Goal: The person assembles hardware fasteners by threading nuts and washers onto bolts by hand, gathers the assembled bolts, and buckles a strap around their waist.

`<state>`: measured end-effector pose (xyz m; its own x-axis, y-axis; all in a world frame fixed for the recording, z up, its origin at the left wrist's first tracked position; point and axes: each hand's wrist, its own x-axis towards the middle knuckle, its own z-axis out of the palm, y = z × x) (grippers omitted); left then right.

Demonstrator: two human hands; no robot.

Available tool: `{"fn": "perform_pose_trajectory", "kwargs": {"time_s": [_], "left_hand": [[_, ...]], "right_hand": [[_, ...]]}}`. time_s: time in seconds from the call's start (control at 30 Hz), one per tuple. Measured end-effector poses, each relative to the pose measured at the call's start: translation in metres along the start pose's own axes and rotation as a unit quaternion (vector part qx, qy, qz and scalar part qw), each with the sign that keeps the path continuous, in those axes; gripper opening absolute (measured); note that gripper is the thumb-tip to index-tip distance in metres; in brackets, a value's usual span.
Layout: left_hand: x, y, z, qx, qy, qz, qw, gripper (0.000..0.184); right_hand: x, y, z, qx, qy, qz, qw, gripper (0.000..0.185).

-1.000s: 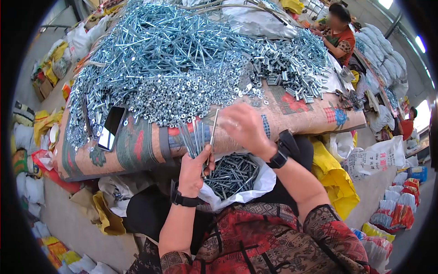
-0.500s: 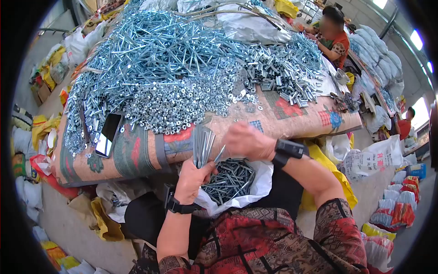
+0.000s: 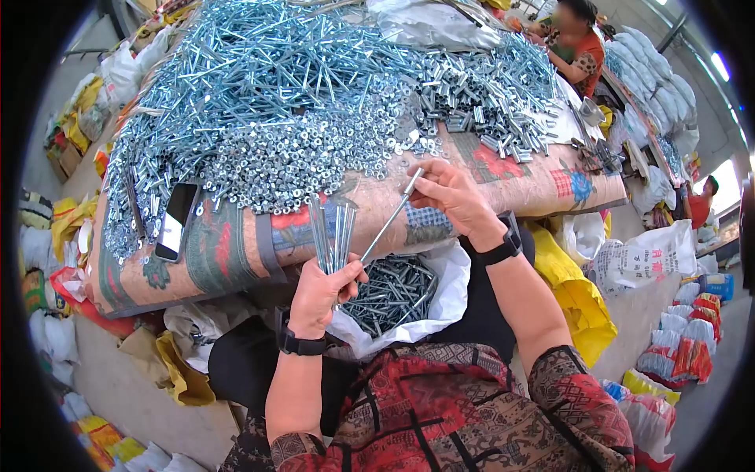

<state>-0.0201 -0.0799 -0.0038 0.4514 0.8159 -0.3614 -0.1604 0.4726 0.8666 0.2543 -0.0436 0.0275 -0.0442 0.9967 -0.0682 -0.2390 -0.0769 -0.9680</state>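
Note:
My left hand (image 3: 324,293) is closed around a bundle of long thin metal bolts (image 3: 334,236), which fan upward. One more bolt (image 3: 385,230) slants up to the right from its thumb and fingertips. At this bolt's upper end is a thicker metal sleeve (image 3: 413,182), pinched by the fingers of my right hand (image 3: 454,197). Whether nuts or washers are on the bolt is too small to tell. Below both hands, a white sack (image 3: 450,303) stands open, holding many sleeved bolts (image 3: 392,295).
The cloth-covered table (image 3: 228,259) carries a heap of long bolts (image 3: 267,71), a nut pile (image 3: 291,165), metal sleeves (image 3: 480,102) and a phone (image 3: 177,222). A person (image 3: 578,51) works at the far right side. Yellow sacks (image 3: 570,291) lie on the floor at right.
My right hand, blurred and nearer the bundle before, has moved up and right and now shows the sleeve at the bolt's end. My left hand has shifted slightly left with the bundle.

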Motion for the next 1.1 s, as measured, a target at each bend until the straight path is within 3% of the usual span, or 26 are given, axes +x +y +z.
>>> {"fn": "perform_pose_trajectory", "kwargs": {"time_s": [0.07, 0.23, 0.33, 0.4, 0.53, 0.57, 0.67, 0.7, 0.73, 0.77, 0.83, 0.87, 0.93, 1.1], "left_hand": [[0.0, -0.001, -0.001, -0.004, -0.007, 0.009, 1.0, 0.015], [0.002, -0.003, 0.0, -0.01, -0.006, 0.011, 1.0, 0.017], [0.003, -0.004, 0.003, -0.007, -0.006, 0.024, 1.0, 0.018], [0.005, -0.003, 0.008, -0.049, 0.007, 0.029, 0.998, 0.02], [0.008, -0.01, 0.009, -0.089, 0.023, 0.042, 0.995, 0.023], [0.008, -0.01, 0.005, -0.1, 0.025, 0.05, 0.993, 0.024], [0.006, -0.007, -0.001, -0.128, 0.03, 0.061, 0.989, 0.022], [0.006, -0.008, -0.004, -0.137, 0.031, 0.069, 0.988, 0.023], [0.006, -0.009, -0.007, -0.149, 0.033, 0.077, 0.985, 0.023], [0.006, -0.008, -0.007, -0.158, 0.047, 0.075, 0.983, 0.021], [0.006, -0.007, -0.007, -0.168, 0.06, 0.073, 0.981, 0.021], [0.006, -0.006, -0.006, -0.174, 0.067, 0.069, 0.98, 0.021], [0.008, -0.008, -0.008, -0.18, 0.071, 0.07, 0.979, 0.021], [0.01, -0.013, -0.015, -0.178, 0.088, 0.063, 0.978, 0.021]], "right_hand": [[0.001, -0.002, -0.001, -0.035, -0.057, 0.01, 0.998, 0.023], [-0.002, -0.011, -0.002, -0.105, -0.083, 0.051, 0.99, 0.023], [-0.005, -0.001, 0.007, 0.017, -0.065, 0.068, 0.995, 0.02], [-0.006, 0.022, 0.019, -0.118, -0.027, 0.058, 0.991, 0.018], [-0.029, 0.054, 0.076, -0.066, -0.08, 0.035, 0.994, 0.017], [-0.022, 0.058, 0.079, -0.163, -0.091, -0.017, 0.982, 0.013], [-0.014, 0.013, 0.075, -0.087, -0.13, 0.029, 0.987, 0.012], [0.002, 0.017, 0.056, -0.15, -0.013, -0.036, 0.988, 0.014], [0.02, 0.025, 0.035, -0.212, 0.101, -0.1, 0.967, 0.016], [0.033, 0.029, 0.019, -0.215, 0.096, -0.099, 0.967, 0.016], [0.05, 0.032, 0.004, -0.444, 0.19, -0.126, 0.867, 0.023], [0.054, 0.036, 0.007, -0.443, 0.187, -0.128, 0.867, 0.023], [0.06, 0.042, 0.017, -0.599, 0.184, -0.266, 0.732, 0.025], [0.068, 0.052, 0.034, -0.686, 0.165, -0.274, 0.654, 0.008]]}}
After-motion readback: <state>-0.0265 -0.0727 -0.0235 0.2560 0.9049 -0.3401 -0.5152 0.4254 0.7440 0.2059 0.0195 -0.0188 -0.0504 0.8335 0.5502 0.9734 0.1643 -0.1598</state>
